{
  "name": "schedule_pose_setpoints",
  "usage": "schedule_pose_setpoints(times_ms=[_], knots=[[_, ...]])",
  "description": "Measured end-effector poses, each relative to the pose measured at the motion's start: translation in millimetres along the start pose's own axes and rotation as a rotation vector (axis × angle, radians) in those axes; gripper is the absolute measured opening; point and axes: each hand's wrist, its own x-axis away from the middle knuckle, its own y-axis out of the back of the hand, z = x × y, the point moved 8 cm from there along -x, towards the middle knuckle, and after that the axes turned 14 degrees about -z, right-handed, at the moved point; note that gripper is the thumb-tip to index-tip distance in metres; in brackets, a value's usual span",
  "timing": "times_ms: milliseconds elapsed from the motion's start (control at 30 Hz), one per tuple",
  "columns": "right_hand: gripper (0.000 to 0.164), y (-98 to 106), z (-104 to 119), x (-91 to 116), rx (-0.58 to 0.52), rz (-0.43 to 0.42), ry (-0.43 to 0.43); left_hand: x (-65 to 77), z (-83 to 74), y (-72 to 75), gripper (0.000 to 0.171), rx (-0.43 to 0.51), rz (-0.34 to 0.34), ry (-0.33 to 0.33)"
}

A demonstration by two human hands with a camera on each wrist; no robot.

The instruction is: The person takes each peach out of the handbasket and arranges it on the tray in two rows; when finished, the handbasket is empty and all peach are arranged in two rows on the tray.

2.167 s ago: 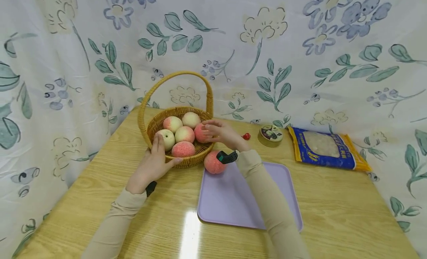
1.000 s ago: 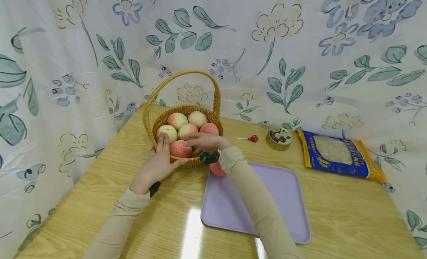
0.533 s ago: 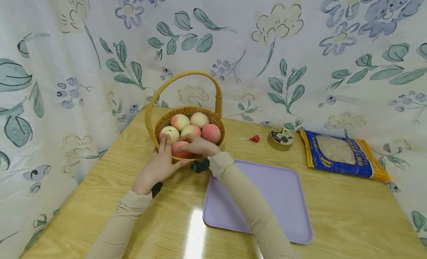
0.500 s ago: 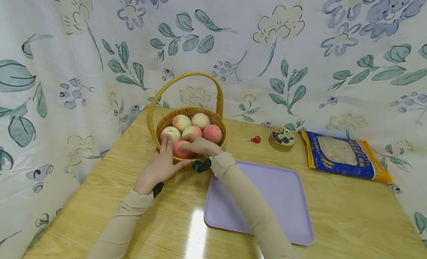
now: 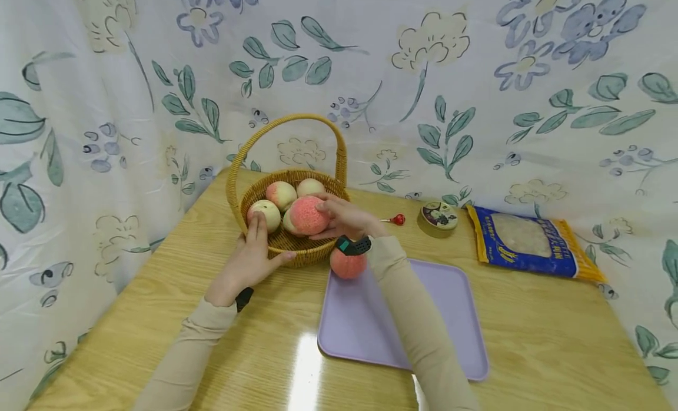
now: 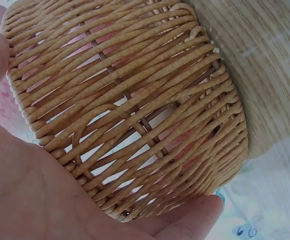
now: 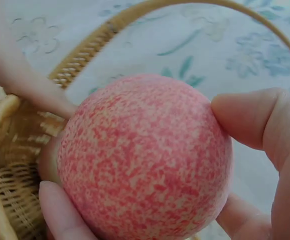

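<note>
My right hand (image 5: 346, 218) holds a pink speckled peach (image 5: 309, 215) above the wicker basket (image 5: 309, 258). In the right wrist view, thumb and fingers surround that peach (image 7: 145, 160). My left hand (image 5: 245, 265) holds the basket's front left side, its fingertips close to a pale peach (image 5: 265, 215). The left wrist view has the basket's woven wall (image 6: 125, 110) against the palm. Inside the basket lie a pale peach with a red blush (image 5: 281, 194) and a cream peach (image 5: 311, 187). Another peach (image 5: 289, 224) is partly hidden behind the held one.
A pink peach (image 5: 348, 265) sits at the near left corner region of the lilac tray (image 5: 365, 334), beside the basket. Behind the tray are a red lollipop (image 5: 398, 219), a round tin (image 5: 438, 215) and a blue-and-yellow packet (image 5: 529, 243). A floral curtain (image 5: 371, 146) backs the wooden table.
My right hand has taken the pink peach from the front of the basket and raised it up and to the right. The left hand stays at the basket's side.
</note>
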Motion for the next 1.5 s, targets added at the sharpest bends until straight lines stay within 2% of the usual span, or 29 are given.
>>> schedule_pose_setpoints(times_ms=[300,467,767,1000,1300,1500], knots=[[0.055,29,1,18,-0.036,0.022,0.052,-0.4,5.4,-1.3,0.11,-0.034,0.002,0.005],[0.056,45,-5,26,-0.055,0.008,0.083,-1.7,4.6,-2.5,0.11,-0.034,0.002,0.0],[0.052,70,-14,43,-0.149,-0.007,0.105,-2.5,4.1,-3.7,0.112,-0.026,0.004,0.004],[0.055,90,-31,57,-0.269,-0.044,0.059,-3.1,5.1,-4.3,0.113,-0.018,0.006,0.003],[0.056,112,-59,70,-0.224,-0.083,0.055,-2.0,3.3,-3.7,0.111,-0.029,0.011,0.005],[0.057,121,-71,78,-0.243,-0.058,0.076,-1.1,0.4,-0.8,0.11,-0.026,0.002,-0.007]])
